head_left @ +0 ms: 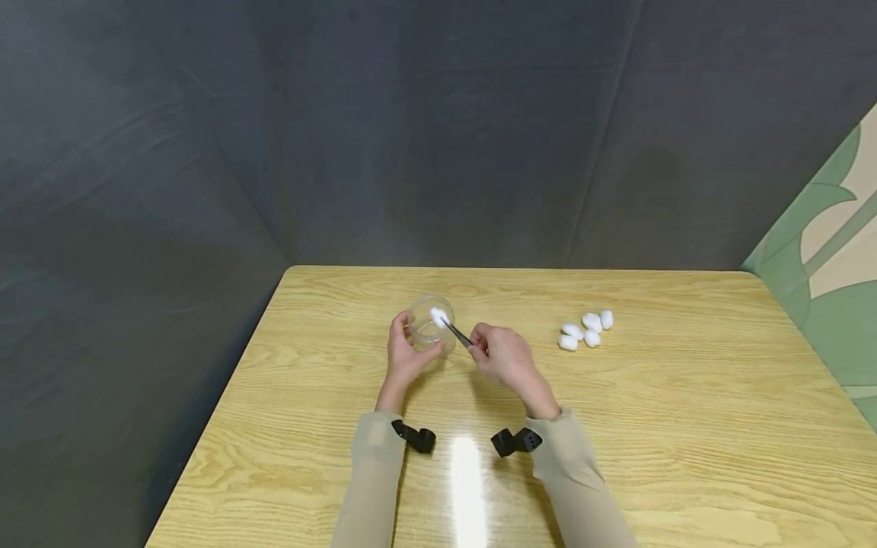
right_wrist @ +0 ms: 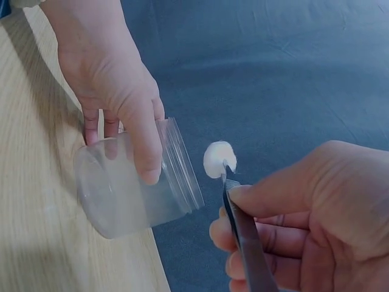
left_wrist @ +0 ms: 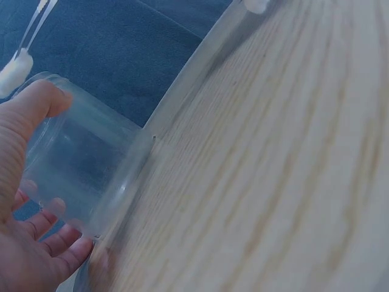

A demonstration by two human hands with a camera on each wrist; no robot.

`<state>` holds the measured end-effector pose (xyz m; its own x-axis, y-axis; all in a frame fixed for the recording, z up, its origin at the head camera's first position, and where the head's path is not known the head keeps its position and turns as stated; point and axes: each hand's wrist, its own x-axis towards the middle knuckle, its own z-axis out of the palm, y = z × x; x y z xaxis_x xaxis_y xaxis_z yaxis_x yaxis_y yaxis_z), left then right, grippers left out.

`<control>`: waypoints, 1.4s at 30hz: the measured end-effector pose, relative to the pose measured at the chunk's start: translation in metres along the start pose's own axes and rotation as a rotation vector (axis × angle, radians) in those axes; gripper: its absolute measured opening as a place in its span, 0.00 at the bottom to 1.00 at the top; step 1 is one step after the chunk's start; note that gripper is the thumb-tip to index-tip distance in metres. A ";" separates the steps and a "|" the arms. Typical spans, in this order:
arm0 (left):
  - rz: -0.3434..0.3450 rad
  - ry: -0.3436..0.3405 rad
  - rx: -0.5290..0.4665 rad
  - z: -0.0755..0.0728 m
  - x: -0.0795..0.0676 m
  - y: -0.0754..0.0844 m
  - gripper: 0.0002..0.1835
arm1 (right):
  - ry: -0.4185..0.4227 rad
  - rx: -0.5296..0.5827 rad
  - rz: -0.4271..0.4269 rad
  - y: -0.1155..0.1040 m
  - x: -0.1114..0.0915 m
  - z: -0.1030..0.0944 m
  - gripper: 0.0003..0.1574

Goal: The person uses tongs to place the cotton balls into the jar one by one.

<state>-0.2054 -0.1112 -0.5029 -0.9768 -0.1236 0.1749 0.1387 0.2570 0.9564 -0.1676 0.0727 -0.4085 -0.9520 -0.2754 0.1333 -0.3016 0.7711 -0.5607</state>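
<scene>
Left hand (head_left: 407, 358): we're curling fingers round the clear jar (right_wrist: 118, 198)
Right hand (head_left: 505, 356): we're pinching tweezers (right_wrist: 247, 240) — holding cotton ball (right_wrist: 217, 158) toward ten o'clock

Table (head_left: 692, 426), wood-look top in pale yellow with brown grain running side to side, far corners rounded. Backdrop (head_left: 438, 137), dark blue-grey, cloth-like, spanning the width beyond the table's far edge; faint wrinkles; one slanting crease (head_left: 606, 137) right of centre. Side hanging (head_left: 103, 228), same dark tone, along the table's left edge, lightly creased. Patterned surface (head_left: 839, 320), green leaf shapes on beige, beyond the right edge. Light: one elongated white reflection (head_left: 468, 487) on the near tabletop; source out of view.
</scene>
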 end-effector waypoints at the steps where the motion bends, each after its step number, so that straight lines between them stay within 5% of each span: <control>1: 0.001 -0.001 0.000 0.000 0.000 0.000 0.44 | -0.007 -0.006 0.006 -0.001 0.000 0.000 0.06; 19: -0.002 -0.010 -0.010 -0.001 -0.001 0.001 0.44 | -0.093 -0.035 0.099 -0.006 0.005 0.001 0.06; 42: 0.002 -0.004 0.009 0.000 0.000 -0.002 0.44 | -0.014 -0.025 0.069 0.001 -0.003 -0.010 0.06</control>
<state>-0.2056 -0.1117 -0.5045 -0.9772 -0.1196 0.1754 0.1387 0.2658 0.9540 -0.1650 0.0799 -0.4012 -0.9699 -0.2287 0.0833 -0.2363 0.8025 -0.5479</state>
